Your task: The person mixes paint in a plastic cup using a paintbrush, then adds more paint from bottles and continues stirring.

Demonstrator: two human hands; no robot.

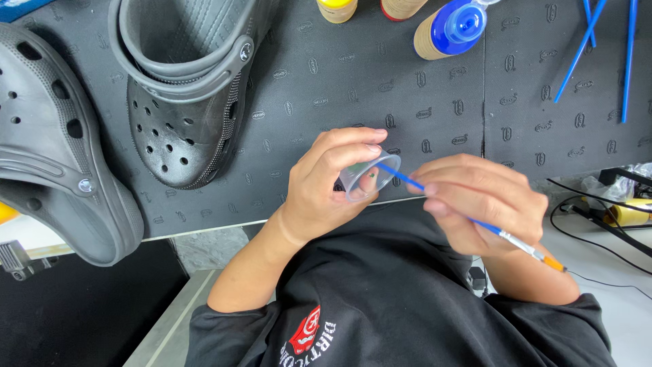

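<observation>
- Your left hand (319,187) is curled around a small clear cup (369,177), fingers closed on its rim and wall, tipped toward you over the bench (407,88) edge.
- Your right hand (479,204) is pinched shut on a blue brush (468,217); which end reaches into the cup is hard to tell.
- Something dark green shows inside the cup, so by my judgement you are loading or mixing paint; no paint shows on either shoe yet.
- Two dark grey clogs lie well apart from your hands: one (187,88) upper left of the cup, the other (58,143) at the far left.
- Along the bench's far edge stand a yellow-capped bottle (336,8) and a blue-capped bottle (451,30) with a tan body.
- Spare blue sticks (577,54) lie upper right; the black mat carries small repeated oval marks.
</observation>
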